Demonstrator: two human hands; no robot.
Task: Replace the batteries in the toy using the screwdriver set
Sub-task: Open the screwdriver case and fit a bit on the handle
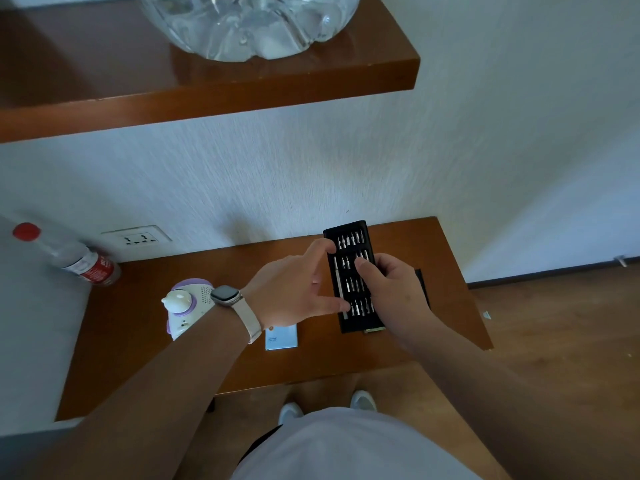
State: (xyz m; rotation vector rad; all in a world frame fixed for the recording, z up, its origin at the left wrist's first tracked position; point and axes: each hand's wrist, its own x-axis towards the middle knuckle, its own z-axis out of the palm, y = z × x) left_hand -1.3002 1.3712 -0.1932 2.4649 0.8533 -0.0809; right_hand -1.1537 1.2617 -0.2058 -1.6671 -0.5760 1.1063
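Note:
A black screwdriver set tray [350, 244] with rows of silver bits is lifted over the right part of the brown table [194, 368]. My right hand [388, 289] grips its right edge, thumb on top of the bits. My left hand [294, 289] touches its left edge, with the thumb near the top and a finger at the lower bits by the long silver driver handle. The white and purple toy [188, 304] stands on the table to the left, partly behind my left wrist. A pale blue and white battery pack [281, 337] lies flat below my left hand.
A plastic bottle [83, 261] with a red cap and label leans at the table's far left, by a wall socket [136, 239]. The set's black sleeve [423, 289] lies under my right hand. A wooden shelf [242, 88] with a glass bowl [242, 26] hangs overhead.

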